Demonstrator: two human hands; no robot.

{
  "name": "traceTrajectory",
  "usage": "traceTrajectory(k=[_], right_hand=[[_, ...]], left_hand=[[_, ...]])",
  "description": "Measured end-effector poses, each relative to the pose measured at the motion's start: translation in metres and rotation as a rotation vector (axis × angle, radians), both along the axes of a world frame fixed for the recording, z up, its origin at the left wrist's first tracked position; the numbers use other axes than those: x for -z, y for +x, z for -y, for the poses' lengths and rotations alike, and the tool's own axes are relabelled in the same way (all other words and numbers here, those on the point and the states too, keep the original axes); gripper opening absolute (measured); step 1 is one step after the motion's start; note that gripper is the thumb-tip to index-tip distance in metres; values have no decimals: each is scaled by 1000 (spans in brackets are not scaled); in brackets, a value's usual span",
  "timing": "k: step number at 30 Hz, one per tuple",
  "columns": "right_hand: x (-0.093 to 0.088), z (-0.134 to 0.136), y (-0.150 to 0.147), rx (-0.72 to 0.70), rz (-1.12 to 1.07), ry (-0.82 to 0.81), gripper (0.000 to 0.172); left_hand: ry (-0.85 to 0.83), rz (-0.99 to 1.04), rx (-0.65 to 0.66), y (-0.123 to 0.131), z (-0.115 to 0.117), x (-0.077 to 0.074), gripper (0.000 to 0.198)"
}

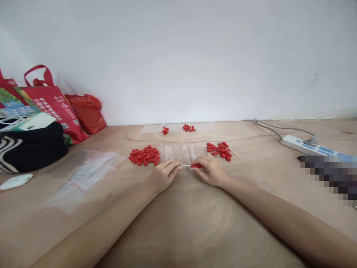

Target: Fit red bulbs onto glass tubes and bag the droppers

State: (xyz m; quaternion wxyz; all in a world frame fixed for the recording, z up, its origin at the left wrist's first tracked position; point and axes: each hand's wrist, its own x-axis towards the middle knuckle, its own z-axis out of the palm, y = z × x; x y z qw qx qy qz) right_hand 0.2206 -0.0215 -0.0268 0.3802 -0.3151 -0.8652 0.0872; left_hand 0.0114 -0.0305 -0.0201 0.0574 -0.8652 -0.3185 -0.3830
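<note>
While the right hand (211,172) clamps a red bulb (196,166) in its fingers and the left hand (164,175) pinches a thin tube (185,166) beside it, clear bags (150,128) beyond the fingertips hold or underlie more bulbs (189,128).

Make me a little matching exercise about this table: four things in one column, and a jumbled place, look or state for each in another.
Things:
1. Right hand
2. Clear tubes
3. Power strip
4. Black bag

Descriptions:
A. Striped in white
B. Has a grey plug in it
C. Gripping a red bulb
D. Between the left red pile and right red pile

Pairs: 1-C, 2-D, 3-B, 4-A
</note>
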Motion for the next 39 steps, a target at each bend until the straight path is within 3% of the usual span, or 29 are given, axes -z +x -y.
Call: traceTrajectory(k=[4, 9, 28, 31, 35, 39], right_hand=[[1, 0, 1, 45, 119, 106, 19], [0, 2, 0, -4, 150, 162, 20], [3, -2, -1, -70, 117, 89, 18], [3, -3, -2, -70, -38, -29, 16], [4, -3, -10, -43, -506, -442, 31], [5, 1, -25, -151, -665, -717, 31]], left_hand=[[36, -64, -13, -2, -3, 0, 17], [64, -97, -12, 1, -1, 3, 21], [-43, -89, -13, 10, 1, 6, 28], [-88, -37, 4, 11, 1, 3, 25], [-162, 81, -19, 13, 3, -3, 24], [-196, 129, -42, 14, 4, -4, 27]])
